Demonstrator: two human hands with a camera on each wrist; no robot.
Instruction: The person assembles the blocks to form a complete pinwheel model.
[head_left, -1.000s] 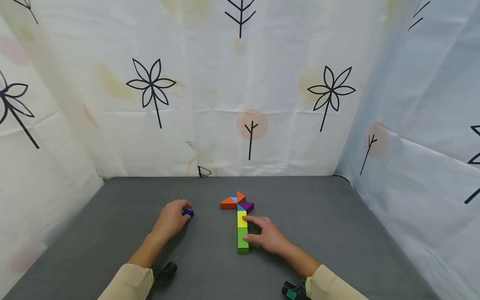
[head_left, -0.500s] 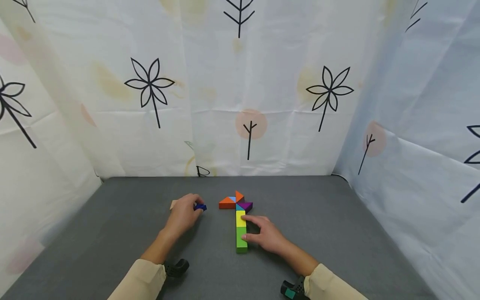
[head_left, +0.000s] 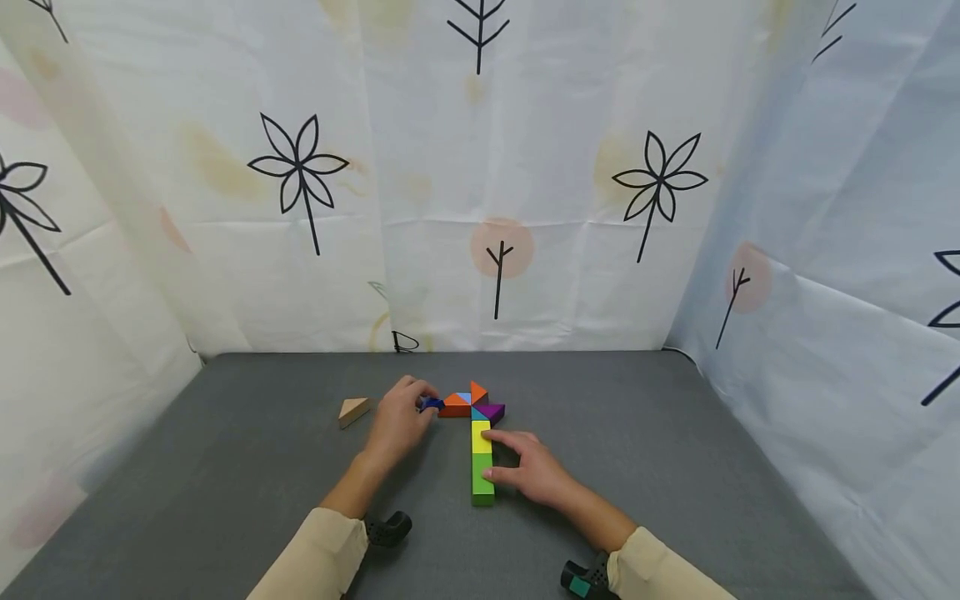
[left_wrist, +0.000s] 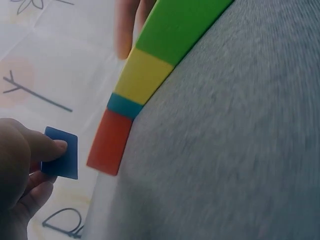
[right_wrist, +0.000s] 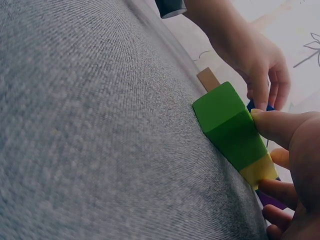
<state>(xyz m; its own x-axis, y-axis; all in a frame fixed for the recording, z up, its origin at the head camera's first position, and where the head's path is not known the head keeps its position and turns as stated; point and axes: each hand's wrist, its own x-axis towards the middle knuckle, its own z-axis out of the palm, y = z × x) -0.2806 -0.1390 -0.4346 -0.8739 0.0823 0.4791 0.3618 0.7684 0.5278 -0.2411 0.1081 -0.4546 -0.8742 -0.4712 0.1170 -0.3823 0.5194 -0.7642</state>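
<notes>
My left hand (head_left: 399,418) pinches a small dark blue block (head_left: 432,404) between thumb and fingers. In the left wrist view that blue block (left_wrist: 62,159) is held just off the end of the orange triangular block (left_wrist: 110,142). My right hand (head_left: 542,472) touches the block row with spread fingers: the thumb is at the green block (head_left: 483,477), a fingertip at the yellow block (head_left: 481,436). At the row's far end sit a teal piece (head_left: 478,415), a purple triangle (head_left: 492,412), a light blue piece (head_left: 465,397) and another orange triangle (head_left: 478,391).
A plain wooden triangular block (head_left: 353,411) lies on the grey tabletop (head_left: 247,467), left of my left hand. White printed cloth (head_left: 420,183) hangs behind the table and along both sides. Each wrist wears a black device (head_left: 390,528).
My left hand has carried the dark blue block rightward to beside the left orange triangle, uncovering the wooden triangle. My right hand has stayed in place on the row.
</notes>
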